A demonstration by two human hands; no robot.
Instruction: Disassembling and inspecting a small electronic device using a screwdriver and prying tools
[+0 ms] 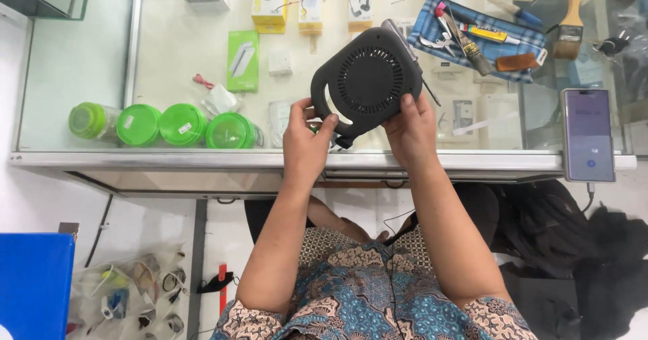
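We held black round fan unit (368, 80) above glass bench (169, 70): left grip (305, 141) clasped its handle side, right grip (410, 132) clasped lower edge.

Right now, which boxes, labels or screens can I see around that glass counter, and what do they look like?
Phone: flat on the counter's right end, tall rectangle, lit pale purple screen.
Green box: under the glass, left of the black fan device, upright rectangle picturing a white item.
Yellow box: top centre, picturing a dark mouse.
Yellow-white box: just right of it.
Green lids: row at left, small white stickers.
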